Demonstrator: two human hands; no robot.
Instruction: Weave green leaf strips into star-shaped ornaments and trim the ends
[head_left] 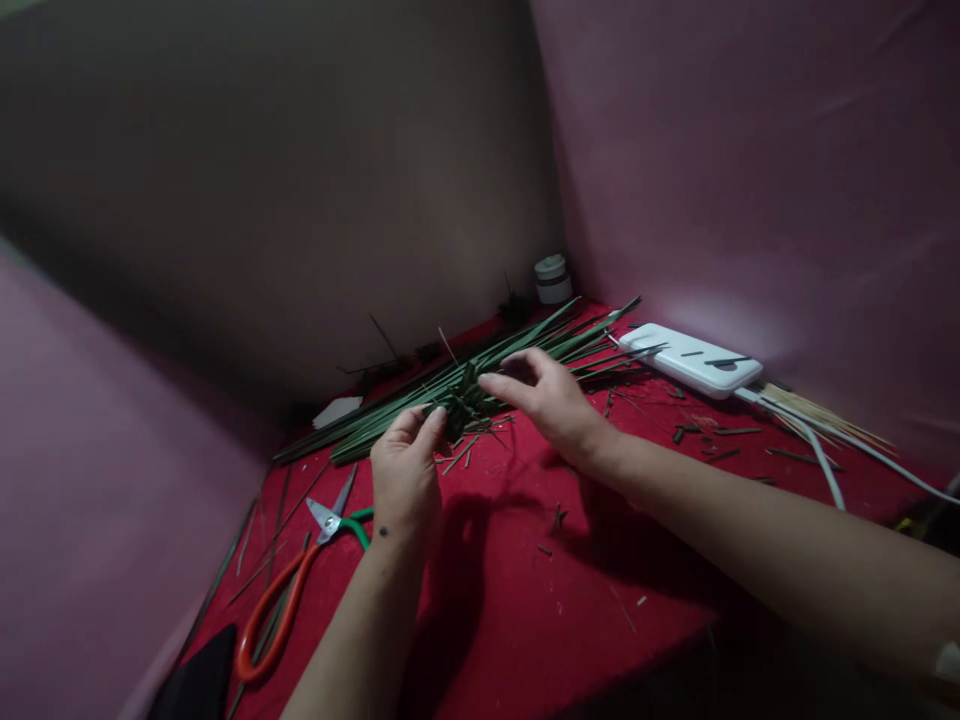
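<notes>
My left hand (409, 460) is closed, its thumb and fingers pinching a small dark green piece of folded leaf strips (466, 395). Short strip ends stick out of that piece, and its exact shape is hard to make out in the dim light. At its right side is my right hand (544, 395), thumb stretched toward the piece and fingers curved, with a gap between them. Behind both hands lies a bundle of long green leaf strips (375, 432). Scissors (281, 610) with one orange and one green handle rest spread apart, left of my left wrist.
A red cloth (525, 620) covers the table. On the right lie a white power bank (690, 360) with white cables (825, 460), thin pale sticks (832, 415) and leaf scraps. A small white jar (553, 280) stands in the back corner. A black object (196, 680) lies front left.
</notes>
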